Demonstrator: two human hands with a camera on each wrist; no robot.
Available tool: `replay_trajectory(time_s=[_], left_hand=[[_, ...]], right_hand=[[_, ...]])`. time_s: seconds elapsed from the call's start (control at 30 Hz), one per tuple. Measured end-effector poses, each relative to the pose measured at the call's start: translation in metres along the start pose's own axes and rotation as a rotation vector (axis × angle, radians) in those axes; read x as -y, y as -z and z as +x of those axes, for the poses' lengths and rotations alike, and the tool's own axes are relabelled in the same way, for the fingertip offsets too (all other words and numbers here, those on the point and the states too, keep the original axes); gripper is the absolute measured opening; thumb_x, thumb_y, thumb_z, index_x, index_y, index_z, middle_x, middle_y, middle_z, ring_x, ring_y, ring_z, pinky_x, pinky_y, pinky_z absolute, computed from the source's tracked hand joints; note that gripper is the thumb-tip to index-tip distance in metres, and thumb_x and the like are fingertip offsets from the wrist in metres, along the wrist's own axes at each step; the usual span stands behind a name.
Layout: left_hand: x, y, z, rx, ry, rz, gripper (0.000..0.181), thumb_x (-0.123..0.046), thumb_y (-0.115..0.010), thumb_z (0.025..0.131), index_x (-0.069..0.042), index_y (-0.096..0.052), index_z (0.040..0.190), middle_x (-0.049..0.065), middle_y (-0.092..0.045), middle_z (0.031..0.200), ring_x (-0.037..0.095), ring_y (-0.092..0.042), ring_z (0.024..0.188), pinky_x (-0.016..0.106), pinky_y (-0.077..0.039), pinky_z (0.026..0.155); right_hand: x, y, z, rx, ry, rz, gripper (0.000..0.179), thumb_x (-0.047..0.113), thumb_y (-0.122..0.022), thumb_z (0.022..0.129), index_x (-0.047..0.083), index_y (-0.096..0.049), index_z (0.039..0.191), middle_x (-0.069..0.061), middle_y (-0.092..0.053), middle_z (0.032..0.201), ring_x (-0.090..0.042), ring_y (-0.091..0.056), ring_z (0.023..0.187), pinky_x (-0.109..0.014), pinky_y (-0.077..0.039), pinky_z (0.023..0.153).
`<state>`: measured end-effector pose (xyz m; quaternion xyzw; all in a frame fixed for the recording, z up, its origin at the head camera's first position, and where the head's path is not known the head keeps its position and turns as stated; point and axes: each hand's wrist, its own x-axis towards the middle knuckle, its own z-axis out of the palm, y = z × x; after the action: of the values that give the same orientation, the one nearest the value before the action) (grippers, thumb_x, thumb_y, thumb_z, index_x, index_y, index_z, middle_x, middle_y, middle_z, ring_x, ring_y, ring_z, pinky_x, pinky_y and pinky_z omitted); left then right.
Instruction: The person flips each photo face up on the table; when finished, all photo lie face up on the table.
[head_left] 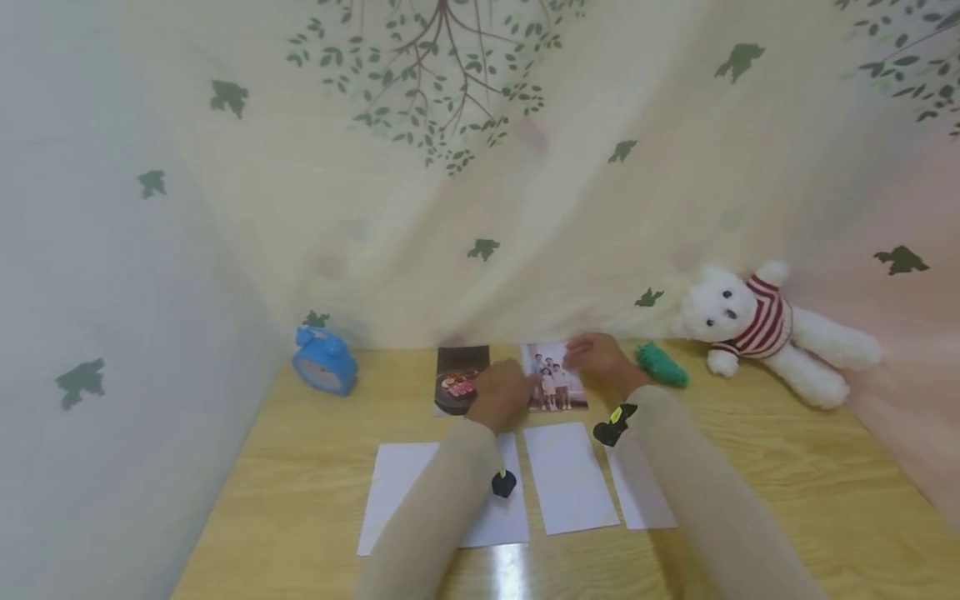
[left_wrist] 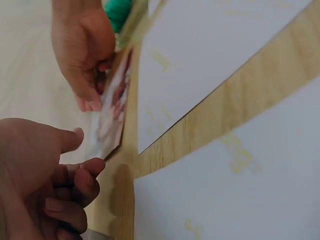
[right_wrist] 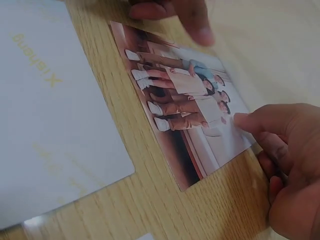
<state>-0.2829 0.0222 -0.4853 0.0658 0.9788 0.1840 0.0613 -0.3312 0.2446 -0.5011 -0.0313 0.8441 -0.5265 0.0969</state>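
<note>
A family photo print lies near the back edge of the table, people standing on it in a group. My right hand pinches its far right edge, thumb over the picture side in the right wrist view. My left hand is at the photo's left side, its thumb spread from loosely curled fingers; in the left wrist view its index fingertip is right at the corner. To the left lies a second print of food in a dark pan, partly hidden by the left hand.
White sheets with faint yellow print lie in front, including the middle one; my forearms cover parts of others. A blue alarm clock stands at the left. A green object and white teddy bear are at the right, before a leaf-patterned curtain.
</note>
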Motion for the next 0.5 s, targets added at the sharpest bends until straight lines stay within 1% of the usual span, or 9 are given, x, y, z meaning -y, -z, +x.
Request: replay_trajectory(time_s=[0.07,0.17,0.23,0.27,0.3,0.33,0.4,0.43,0.5], left_hand=[[0.002,0.007,-0.010,0.008,-0.013,-0.042,0.057,-0.057,-0.051,0.106,-0.011,-0.067,0.078,0.010,-0.074,0.087,0.026,-0.070,0.076,0.042,-0.056,0.068],[0.003,0.023,-0.029,0.004,-0.061,-0.107,0.057,-0.058,-0.051,0.106,-0.014,-0.063,0.073,0.005,-0.068,0.078,0.020,-0.062,0.066,0.036,-0.049,0.059],[0.009,0.036,-0.044,0.000,-0.103,-0.145,0.054,-0.057,-0.052,0.106,-0.014,-0.065,0.076,0.002,-0.067,0.077,0.018,-0.059,0.064,0.034,-0.045,0.056],[0.014,0.043,-0.053,-0.001,-0.119,-0.159,0.052,-0.056,-0.053,0.106,-0.014,-0.067,0.079,0.002,-0.067,0.078,0.016,-0.058,0.063,0.033,-0.045,0.056],[0.020,0.050,-0.063,-0.001,-0.132,-0.166,0.050,-0.056,-0.054,0.106,-0.014,-0.069,0.083,0.001,-0.068,0.080,0.015,-0.058,0.064,0.032,-0.045,0.056],[0.029,0.058,-0.073,0.002,-0.141,-0.175,0.048,-0.056,-0.055,0.105,-0.015,-0.070,0.087,0.000,-0.069,0.081,0.014,-0.059,0.064,0.031,-0.046,0.057],[0.052,0.072,-0.092,0.000,-0.143,-0.184,0.042,-0.053,-0.058,0.105,-0.015,-0.072,0.095,-0.001,-0.071,0.084,0.013,-0.060,0.066,0.031,-0.048,0.059],[0.065,0.077,-0.100,-0.006,-0.135,-0.179,0.039,-0.051,-0.060,0.105,-0.015,-0.072,0.097,-0.001,-0.070,0.085,0.013,-0.060,0.067,0.031,-0.048,0.060],[0.091,0.084,-0.115,-0.019,-0.105,-0.171,0.033,-0.046,-0.063,0.104,-0.015,-0.073,0.098,0.000,-0.070,0.085,0.013,-0.060,0.068,0.031,-0.048,0.061]], right_hand=[[-0.001,0.004,0.001,-0.002,0.002,-0.025,0.041,0.014,-0.074,0.096,-0.007,-0.063,0.130,-0.027,-0.073,0.124,-0.031,-0.072,0.108,-0.027,-0.056,0.086],[-0.003,0.014,0.004,-0.032,-0.006,-0.055,0.042,0.024,-0.073,0.098,-0.003,-0.066,0.130,-0.022,-0.073,0.125,-0.028,-0.068,0.111,-0.026,-0.053,0.087],[-0.003,0.021,0.004,-0.044,-0.021,-0.015,0.045,0.027,-0.071,0.100,-0.002,-0.065,0.133,-0.017,-0.073,0.125,-0.024,-0.066,0.110,-0.025,-0.051,0.088],[-0.003,0.024,0.005,-0.062,-0.041,0.022,0.042,0.028,-0.070,0.101,0.000,-0.066,0.132,-0.011,-0.073,0.122,-0.019,-0.064,0.108,-0.023,-0.051,0.087],[-0.001,0.024,0.005,-0.085,-0.083,0.100,0.038,0.028,-0.070,0.101,0.003,-0.068,0.129,-0.006,-0.074,0.116,-0.015,-0.063,0.104,-0.022,-0.050,0.085],[0.001,0.024,0.005,-0.117,-0.129,0.204,0.031,0.027,-0.070,0.101,0.005,-0.070,0.123,0.000,-0.075,0.110,-0.012,-0.064,0.099,-0.021,-0.051,0.083],[0.009,0.022,0.005,-0.196,-0.202,0.472,0.017,0.022,-0.066,0.102,0.009,-0.074,0.108,0.006,-0.075,0.092,-0.007,-0.064,0.087,-0.019,-0.051,0.079],[0.013,0.020,0.005,-0.262,-0.232,0.598,0.015,0.021,-0.064,0.102,0.012,-0.074,0.098,0.008,-0.074,0.083,-0.005,-0.064,0.080,-0.018,-0.051,0.076],[0.024,0.013,0.002,-0.415,-0.271,0.816,0.024,0.019,-0.060,0.102,0.017,-0.071,0.081,0.009,-0.069,0.068,-0.005,-0.060,0.067,-0.018,-0.049,0.066]])
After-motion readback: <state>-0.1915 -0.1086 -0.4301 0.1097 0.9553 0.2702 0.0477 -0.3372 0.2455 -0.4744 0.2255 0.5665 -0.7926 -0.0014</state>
